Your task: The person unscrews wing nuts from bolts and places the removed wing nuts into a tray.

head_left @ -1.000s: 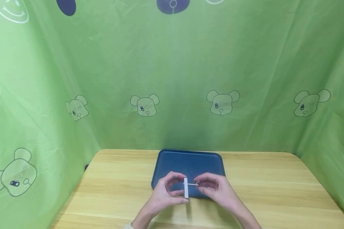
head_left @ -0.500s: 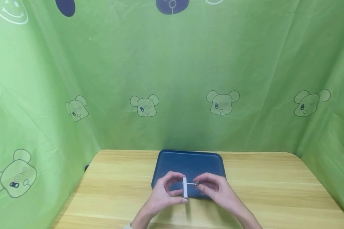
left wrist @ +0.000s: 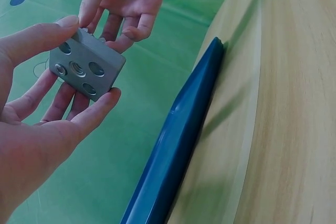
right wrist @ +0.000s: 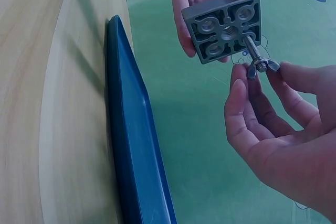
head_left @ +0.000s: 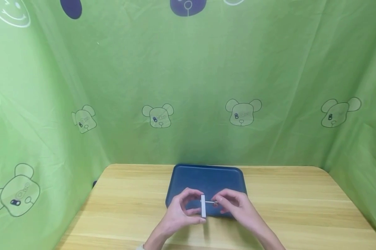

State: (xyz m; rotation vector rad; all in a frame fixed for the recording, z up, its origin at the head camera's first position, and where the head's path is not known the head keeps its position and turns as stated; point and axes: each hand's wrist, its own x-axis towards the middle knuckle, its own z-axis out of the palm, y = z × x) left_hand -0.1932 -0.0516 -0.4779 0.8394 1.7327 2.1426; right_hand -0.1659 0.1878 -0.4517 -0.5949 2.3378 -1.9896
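Observation:
My left hand [head_left: 177, 212] holds a grey square plate [left wrist: 86, 65] by its edges, thumb on one side and fingers on the other. The plate stands upright above the tray and has several round holes. Through one corner hole runs a bolt [right wrist: 252, 48], its head on the left-hand face and its threaded shank pointing right. On the shank's free end sits a wing nut [right wrist: 262, 67], apart from the plate. My right hand [head_left: 239, 206] pinches the wing nut between thumb and fingertips, the other fingers loosely curled.
A blue tray [head_left: 206, 178] lies on the wooden table [head_left: 135, 201], beneath and behind the hands. Green cloth [head_left: 194, 139] with bear drawings hangs behind the table and along both sides.
The right thumb and fingertips have shifted on the wing nut, and its wings have turned. The left hand keeps the plate in nearly the same place.

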